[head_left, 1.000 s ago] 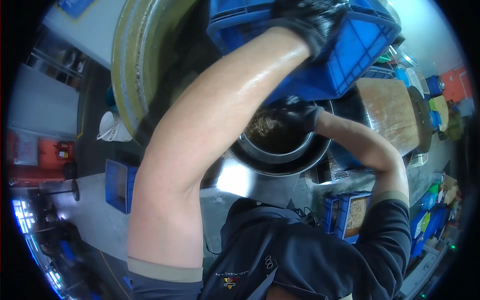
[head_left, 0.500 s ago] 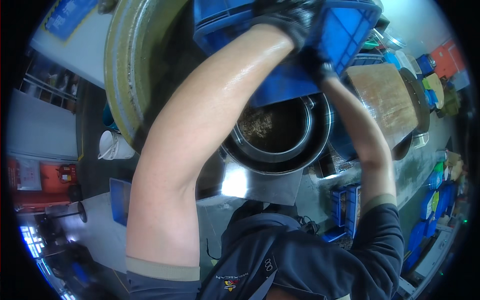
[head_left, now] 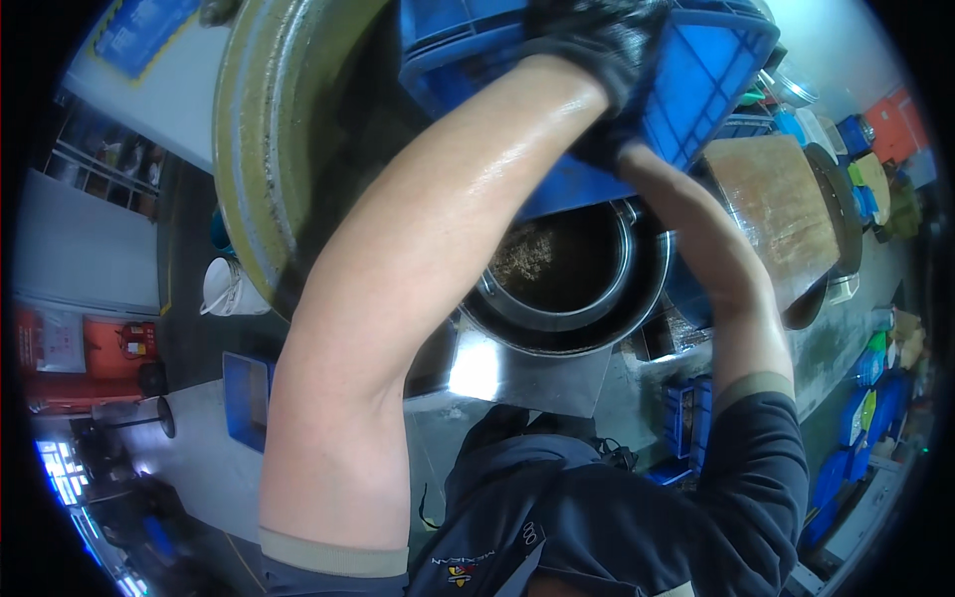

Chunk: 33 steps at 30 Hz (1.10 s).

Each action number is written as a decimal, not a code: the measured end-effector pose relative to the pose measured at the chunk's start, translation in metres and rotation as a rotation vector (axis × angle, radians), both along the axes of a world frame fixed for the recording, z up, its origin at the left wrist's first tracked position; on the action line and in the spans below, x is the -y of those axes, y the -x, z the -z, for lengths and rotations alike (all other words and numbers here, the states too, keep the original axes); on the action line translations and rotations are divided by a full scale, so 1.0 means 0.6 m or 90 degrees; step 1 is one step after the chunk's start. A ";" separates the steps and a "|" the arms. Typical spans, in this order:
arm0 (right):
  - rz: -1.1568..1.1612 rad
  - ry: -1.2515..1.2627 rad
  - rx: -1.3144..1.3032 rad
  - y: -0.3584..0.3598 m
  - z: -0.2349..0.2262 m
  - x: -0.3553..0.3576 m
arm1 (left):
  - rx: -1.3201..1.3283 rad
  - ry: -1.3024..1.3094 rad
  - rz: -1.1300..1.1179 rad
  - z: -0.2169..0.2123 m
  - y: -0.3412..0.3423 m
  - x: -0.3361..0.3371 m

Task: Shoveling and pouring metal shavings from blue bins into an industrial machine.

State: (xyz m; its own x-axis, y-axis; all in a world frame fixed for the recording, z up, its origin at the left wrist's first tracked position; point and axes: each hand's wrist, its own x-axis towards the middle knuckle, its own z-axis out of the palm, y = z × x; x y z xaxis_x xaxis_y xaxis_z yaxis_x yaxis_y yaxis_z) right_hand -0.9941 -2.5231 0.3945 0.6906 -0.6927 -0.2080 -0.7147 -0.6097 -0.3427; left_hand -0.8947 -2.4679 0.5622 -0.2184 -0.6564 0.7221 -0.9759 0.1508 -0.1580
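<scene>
A blue plastic crate [head_left: 473, 75] is tilted at the top of the head view, beside the wide yellowish rim of a large round vessel [head_left: 244, 129]. My left hand [head_left: 602, 45], in a black glove, is closed on the crate near its upper part. Lower down, my right hand [head_left: 602, 149], also black-gloved, presses against the crate's shadowed side; its fingers are mostly hidden. Below the crate stands a dark round pot [head_left: 587, 343] with a smaller metal pail [head_left: 622, 264] inside it. Brownish bits lie in the pail.
A brown wrapped block [head_left: 776, 219] stands to the right. At left are a white bucket [head_left: 227, 289] and another blue crate [head_left: 242, 393] on the floor. Blue crates [head_left: 686, 423] sit near my right elbow. A metal sheet [head_left: 547, 378] lies under the pot.
My right hand has slid left along the crate, closer to my left hand. My left hand keeps its hold. The whole view has shifted slightly.
</scene>
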 end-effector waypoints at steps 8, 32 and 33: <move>-0.179 0.180 -0.112 0.089 0.160 -0.007 | -0.014 0.009 0.064 0.009 0.027 0.010; 0.774 0.201 0.548 0.407 0.018 -0.388 | 0.066 0.091 0.174 0.026 0.029 -0.023; 0.761 -0.051 0.959 0.416 -0.001 -0.366 | 0.089 0.130 0.164 0.026 0.026 -0.034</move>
